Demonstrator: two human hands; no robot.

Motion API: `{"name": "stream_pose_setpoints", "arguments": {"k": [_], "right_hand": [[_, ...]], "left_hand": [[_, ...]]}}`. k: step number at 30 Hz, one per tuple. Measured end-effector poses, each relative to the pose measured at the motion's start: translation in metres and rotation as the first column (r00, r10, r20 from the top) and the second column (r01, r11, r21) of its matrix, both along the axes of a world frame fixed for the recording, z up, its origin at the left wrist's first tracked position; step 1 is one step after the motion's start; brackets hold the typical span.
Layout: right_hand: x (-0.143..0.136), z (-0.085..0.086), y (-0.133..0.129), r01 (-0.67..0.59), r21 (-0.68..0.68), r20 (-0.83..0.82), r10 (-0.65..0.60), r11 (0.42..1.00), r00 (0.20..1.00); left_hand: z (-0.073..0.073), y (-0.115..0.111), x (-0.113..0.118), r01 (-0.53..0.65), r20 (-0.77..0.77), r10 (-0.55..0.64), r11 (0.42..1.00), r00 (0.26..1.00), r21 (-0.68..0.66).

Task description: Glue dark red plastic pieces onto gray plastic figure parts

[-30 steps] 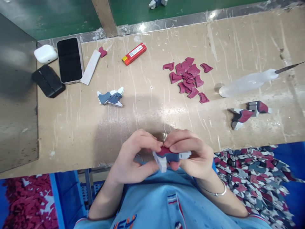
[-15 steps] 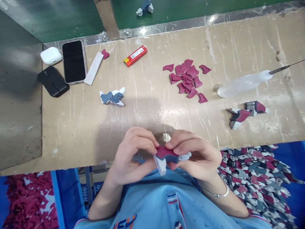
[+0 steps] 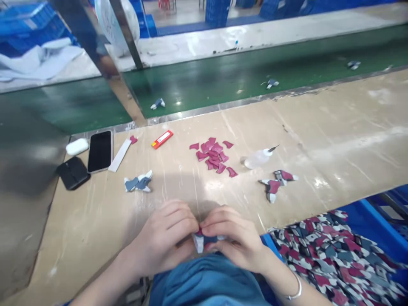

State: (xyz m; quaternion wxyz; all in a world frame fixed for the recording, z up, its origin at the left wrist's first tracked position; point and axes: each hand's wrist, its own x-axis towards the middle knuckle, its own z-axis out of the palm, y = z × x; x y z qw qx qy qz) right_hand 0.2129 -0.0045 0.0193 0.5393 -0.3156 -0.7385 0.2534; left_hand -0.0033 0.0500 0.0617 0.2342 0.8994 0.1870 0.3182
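Observation:
Close to my body, a small toy part [image 3: 199,244] in white and dark blue, with a maroon panel on top, is held between both hands. My left hand [image 3: 167,231] grips its left end with fingers and thumb. From the other side, my right hand [image 3: 234,236] pinches it, its fingers covering most of the panel. Loose maroon panels [image 3: 214,154] lie heaped beyond my hands. A translucent needle-tipped bottle [image 3: 257,159] lies to their right. Two similar parts with maroon panels [image 3: 273,187] lie nearer me; blue-and-white parts [image 3: 137,182] lie at left.
A phone [image 3: 100,151], white case [image 3: 77,146], black box [image 3: 74,173], white strip [image 3: 120,155] and red-and-yellow packet [image 3: 162,139] lie at left. Behind the table runs a green belt [image 3: 207,97] carrying several parts. A blue bin [image 3: 358,208] full of parts stands lower right.
My view has tilted up, showing more of the belt and the room beyond. Both hands still hold the toy part; my fingers now cover more of its maroon panel.

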Motion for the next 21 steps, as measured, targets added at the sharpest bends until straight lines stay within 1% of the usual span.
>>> {"name": "stream_pose_setpoints", "arguments": {"k": [3,5,6,8,9,10,12,14,15,17,19,21], "right_hand": [[0.011,-0.004,0.006,0.097,0.033,0.034,-0.098,0.995,0.995],[0.026,-0.006,0.008,0.190,0.061,0.084,-0.195,0.980,0.977],[0.035,-0.008,0.009,0.242,0.081,0.117,-0.250,0.967,0.961],[0.056,-0.013,0.007,0.335,0.131,0.216,-0.357,0.933,0.909],[0.066,-0.017,0.005,0.373,0.161,0.276,-0.404,0.914,0.872],[0.076,-0.020,0.002,0.403,0.192,0.336,-0.446,0.895,0.830],[0.092,-0.027,-0.006,0.441,0.236,0.435,-0.500,0.866,0.749],[0.101,-0.032,-0.015,0.454,0.243,0.502,-0.512,0.857,0.697],[0.104,-0.033,-0.019,0.455,0.233,0.526,-0.504,0.860,0.685],[0.106,-0.033,-0.024,0.453,0.213,0.558,-0.488,0.866,0.671],[0.107,-0.032,-0.026,0.462,0.216,0.583,-0.493,0.860,0.646],[0.107,-0.031,-0.026,0.472,0.235,0.605,-0.508,0.850,0.613]], "left_hand": [[0.001,0.021,0.017,0.096,-0.138,-0.091,0.995,0.986,0.033],[-0.001,0.047,0.030,0.152,-0.230,-0.133,0.986,0.964,0.065],[-0.001,0.064,0.037,0.154,-0.274,-0.131,0.986,0.953,0.065],[-0.003,0.105,0.050,0.089,-0.362,-0.074,0.996,0.929,0.025],[-0.003,0.128,0.057,-0.008,-0.421,0.008,1.000,0.907,0.001],[-0.004,0.151,0.063,-0.079,-0.476,0.074,0.997,0.876,0.010],[-0.004,0.191,0.073,-0.142,-0.493,0.141,0.989,0.859,0.036],[-0.004,0.219,0.077,-0.181,-0.496,0.186,0.982,0.848,0.059],[-0.003,0.227,0.077,-0.199,-0.502,0.211,0.977,0.839,0.078],[0.000,0.236,0.072,-0.229,-0.524,0.255,0.966,0.813,0.115],[0.007,0.236,0.063,-0.272,-0.543,0.305,0.952,0.782,0.143],[0.016,0.233,0.051,-0.348,-0.543,0.382,0.922,0.748,0.170]]}}
